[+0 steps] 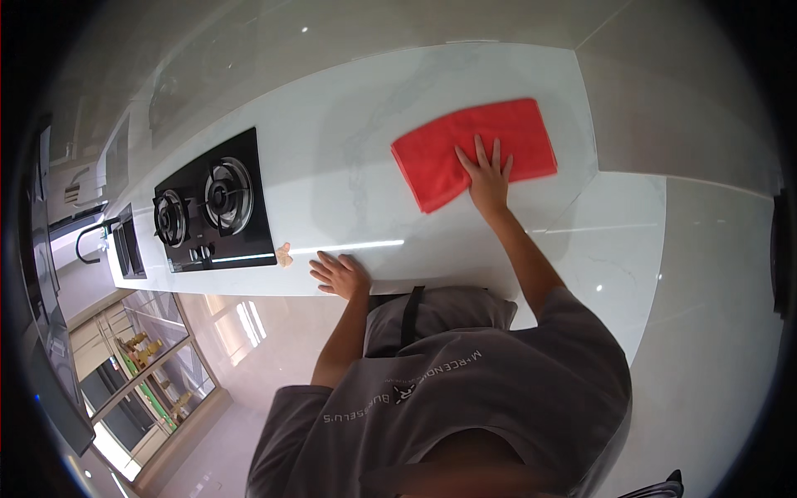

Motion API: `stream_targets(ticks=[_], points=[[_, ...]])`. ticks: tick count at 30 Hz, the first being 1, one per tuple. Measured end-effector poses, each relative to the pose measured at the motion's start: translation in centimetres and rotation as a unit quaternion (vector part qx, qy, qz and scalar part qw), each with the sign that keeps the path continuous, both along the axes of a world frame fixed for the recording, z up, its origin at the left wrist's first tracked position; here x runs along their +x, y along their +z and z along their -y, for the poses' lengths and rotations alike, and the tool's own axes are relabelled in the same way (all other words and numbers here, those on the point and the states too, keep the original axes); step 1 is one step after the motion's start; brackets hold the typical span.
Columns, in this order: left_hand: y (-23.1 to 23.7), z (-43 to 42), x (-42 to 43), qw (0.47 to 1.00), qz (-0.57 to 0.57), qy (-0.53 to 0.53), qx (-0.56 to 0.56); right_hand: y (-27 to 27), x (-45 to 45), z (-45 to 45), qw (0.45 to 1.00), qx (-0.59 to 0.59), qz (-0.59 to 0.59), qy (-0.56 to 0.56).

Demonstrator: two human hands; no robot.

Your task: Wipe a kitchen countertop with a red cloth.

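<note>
A folded red cloth (429, 159) lies on the white, grey-veined countertop (324, 187). My right hand (489, 180) rests palm down on the cloth's near edge, its fingers spread over the fabric and not closed around it. My left hand (340, 274) is flat on the counter close to the front edge, with nothing in it and its fingers apart. Just left of those fingertips sits a small pinkish-beige object (284, 255), too small to identify, beside the corner of the black gas hob (243, 243).
The hob carries two burners with raised pan supports (228, 196). Beyond it are a sink (129, 243) and a dark curved faucet (84, 243). Wall panels (436, 25) bound the counter at the back. At lower left stands a glazed door (149, 380).
</note>
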State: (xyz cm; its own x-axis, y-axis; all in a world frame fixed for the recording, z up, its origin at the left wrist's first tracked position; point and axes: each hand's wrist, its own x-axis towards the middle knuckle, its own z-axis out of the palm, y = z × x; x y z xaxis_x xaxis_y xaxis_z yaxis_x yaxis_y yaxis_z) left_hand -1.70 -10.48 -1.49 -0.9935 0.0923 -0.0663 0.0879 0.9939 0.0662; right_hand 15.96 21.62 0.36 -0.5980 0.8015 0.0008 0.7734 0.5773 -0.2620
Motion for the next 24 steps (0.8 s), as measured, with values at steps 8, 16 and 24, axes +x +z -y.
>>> stream_targets(ticks=[8,16,24], points=[[-0.1,-0.3,0.1,1.000,-0.001,-0.011,0.000,0.0,-7.3,-8.9,0.999,0.007,-0.047,-0.002],[-0.6,0.2,0.0,1.000,0.004,-0.005,-0.003,-0.2,-1.6,-0.4,0.994,-0.008,-0.098,0.041],[-0.9,0.4,0.0,1.000,0.000,-0.008,-0.006,0.8,9.8,12.4,0.995,-0.086,-0.039,0.021]])
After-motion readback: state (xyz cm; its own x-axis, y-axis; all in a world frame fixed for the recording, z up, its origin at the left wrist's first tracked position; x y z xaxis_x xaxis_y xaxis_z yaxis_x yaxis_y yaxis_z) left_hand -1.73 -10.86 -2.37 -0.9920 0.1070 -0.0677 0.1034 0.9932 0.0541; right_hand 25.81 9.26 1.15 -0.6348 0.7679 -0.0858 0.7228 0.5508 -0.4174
